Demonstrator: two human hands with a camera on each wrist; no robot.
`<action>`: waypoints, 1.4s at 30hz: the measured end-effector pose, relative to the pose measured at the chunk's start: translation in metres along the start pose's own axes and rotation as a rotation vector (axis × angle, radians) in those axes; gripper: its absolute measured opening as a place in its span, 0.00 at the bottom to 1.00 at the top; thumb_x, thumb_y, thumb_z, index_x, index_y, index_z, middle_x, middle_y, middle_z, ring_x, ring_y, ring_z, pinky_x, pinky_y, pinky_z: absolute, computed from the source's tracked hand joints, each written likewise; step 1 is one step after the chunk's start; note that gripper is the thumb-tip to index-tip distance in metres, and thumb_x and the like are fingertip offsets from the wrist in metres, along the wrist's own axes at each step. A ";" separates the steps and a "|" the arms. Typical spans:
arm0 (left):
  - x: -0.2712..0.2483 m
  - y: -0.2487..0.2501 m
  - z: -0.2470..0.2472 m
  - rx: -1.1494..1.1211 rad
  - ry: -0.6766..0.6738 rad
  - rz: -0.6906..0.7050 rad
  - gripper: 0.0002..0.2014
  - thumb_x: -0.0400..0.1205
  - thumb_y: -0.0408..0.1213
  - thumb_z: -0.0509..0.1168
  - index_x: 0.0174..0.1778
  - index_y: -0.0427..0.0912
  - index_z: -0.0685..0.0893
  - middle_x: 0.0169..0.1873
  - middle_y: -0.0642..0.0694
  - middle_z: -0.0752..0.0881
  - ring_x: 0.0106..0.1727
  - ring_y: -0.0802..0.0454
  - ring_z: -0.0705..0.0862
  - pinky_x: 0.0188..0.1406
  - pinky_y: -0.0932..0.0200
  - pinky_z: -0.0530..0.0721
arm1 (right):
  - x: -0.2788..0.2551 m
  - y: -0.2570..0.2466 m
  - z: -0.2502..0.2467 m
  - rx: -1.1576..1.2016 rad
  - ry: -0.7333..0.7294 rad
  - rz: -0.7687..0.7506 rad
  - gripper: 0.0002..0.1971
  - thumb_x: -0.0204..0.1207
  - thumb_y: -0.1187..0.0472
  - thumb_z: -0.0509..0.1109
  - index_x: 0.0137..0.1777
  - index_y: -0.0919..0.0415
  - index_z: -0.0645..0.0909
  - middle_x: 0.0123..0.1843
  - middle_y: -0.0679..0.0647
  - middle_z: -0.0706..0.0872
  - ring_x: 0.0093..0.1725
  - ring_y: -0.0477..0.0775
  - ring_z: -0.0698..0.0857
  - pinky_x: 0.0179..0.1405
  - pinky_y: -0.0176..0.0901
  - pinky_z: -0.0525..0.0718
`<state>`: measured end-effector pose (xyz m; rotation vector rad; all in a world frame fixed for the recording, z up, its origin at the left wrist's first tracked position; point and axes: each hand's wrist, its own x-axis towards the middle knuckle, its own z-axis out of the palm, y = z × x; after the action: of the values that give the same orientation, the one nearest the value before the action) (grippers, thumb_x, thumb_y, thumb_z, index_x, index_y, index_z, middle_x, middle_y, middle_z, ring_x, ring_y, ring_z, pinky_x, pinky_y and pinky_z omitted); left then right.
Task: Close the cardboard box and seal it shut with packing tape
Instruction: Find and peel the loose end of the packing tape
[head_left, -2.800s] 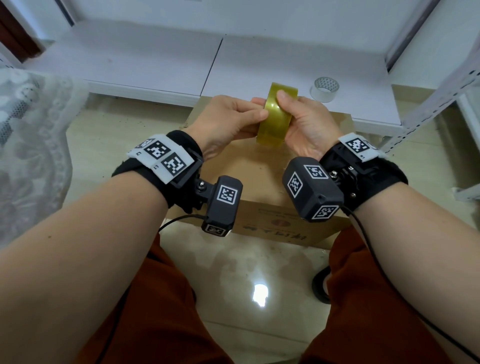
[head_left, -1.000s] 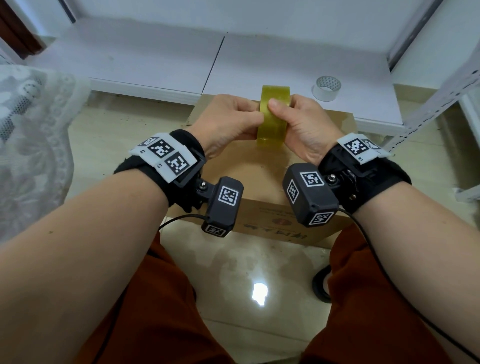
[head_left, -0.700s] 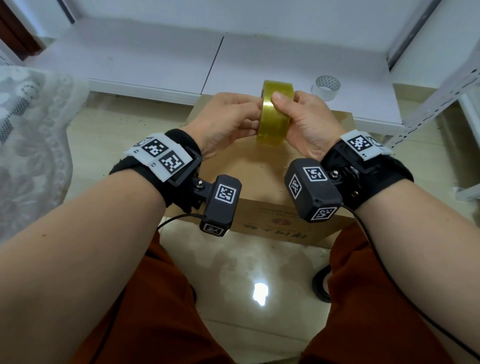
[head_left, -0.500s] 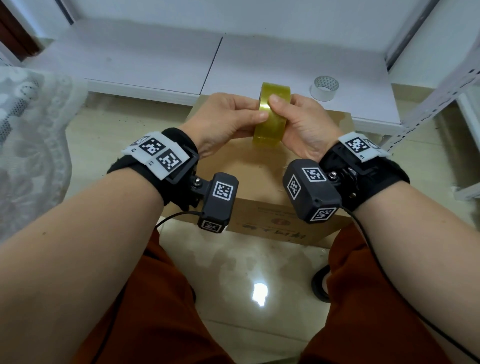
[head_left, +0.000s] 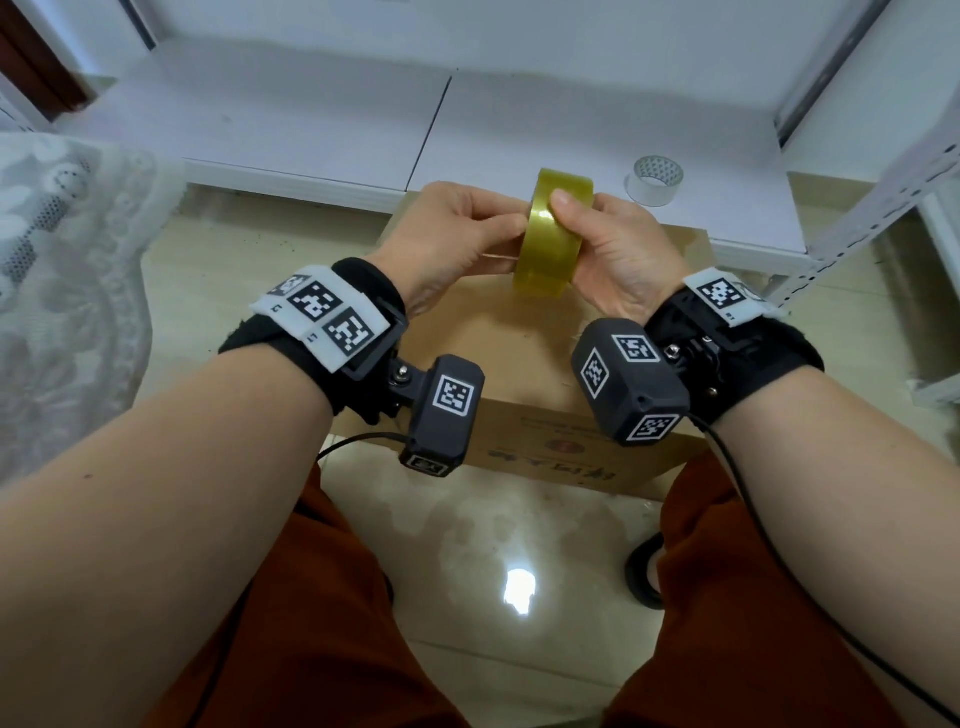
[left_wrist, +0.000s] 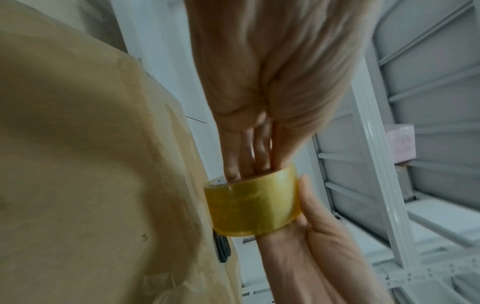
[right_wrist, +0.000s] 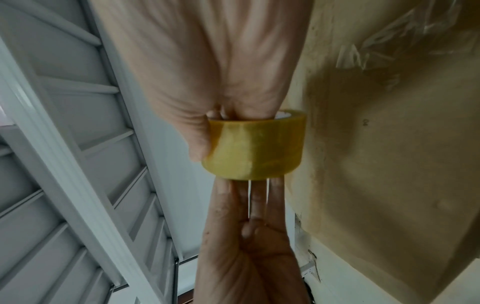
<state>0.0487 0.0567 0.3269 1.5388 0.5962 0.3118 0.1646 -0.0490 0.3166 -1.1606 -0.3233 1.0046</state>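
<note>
A yellowish roll of packing tape (head_left: 551, 234) stands on edge in the air, held between both hands above the brown cardboard box (head_left: 519, 358). My left hand (head_left: 493, 234) pinches its left side, thumb on the outer face and fingers (left_wrist: 246, 162) reaching to the core. My right hand (head_left: 592, 234) grips the right side, its thumb lying across the top of the roll (right_wrist: 254, 146). No loose tape end shows. The box (right_wrist: 389, 144) top looks flat, with old clear tape scraps on it.
A second, white tape roll (head_left: 657, 179) lies on the low white platform (head_left: 322, 119) behind the box. A white metal rack (head_left: 883, 171) stands at the right and a lace cloth (head_left: 57, 260) at the left. My knees flank the glossy floor tiles (head_left: 514, 545).
The roll has tilted and turned slightly between my hands, and my right thumb has shifted over its face. Both hands stay above the box.
</note>
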 end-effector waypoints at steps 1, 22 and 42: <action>0.001 -0.001 0.001 0.010 0.066 0.011 0.09 0.83 0.29 0.66 0.57 0.33 0.87 0.49 0.38 0.91 0.52 0.46 0.90 0.52 0.54 0.89 | 0.001 0.001 0.000 0.009 0.022 -0.017 0.18 0.82 0.68 0.64 0.68 0.76 0.70 0.52 0.67 0.86 0.51 0.63 0.87 0.56 0.62 0.86; 0.000 -0.004 0.014 0.196 0.315 0.102 0.08 0.68 0.25 0.71 0.27 0.41 0.85 0.26 0.49 0.87 0.31 0.49 0.89 0.41 0.50 0.91 | 0.000 0.007 0.006 -0.152 0.039 -0.161 0.10 0.76 0.68 0.69 0.56 0.63 0.77 0.56 0.67 0.82 0.58 0.67 0.84 0.59 0.71 0.82; -0.001 -0.003 0.016 0.152 0.289 0.129 0.05 0.73 0.26 0.72 0.42 0.33 0.91 0.37 0.46 0.91 0.36 0.54 0.90 0.41 0.61 0.89 | 0.002 0.009 0.008 -0.148 0.121 -0.155 0.09 0.73 0.65 0.71 0.53 0.62 0.79 0.60 0.68 0.84 0.63 0.72 0.83 0.61 0.73 0.80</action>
<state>0.0560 0.0431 0.3226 1.6957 0.7615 0.6067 0.1555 -0.0423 0.3114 -1.3041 -0.3894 0.7816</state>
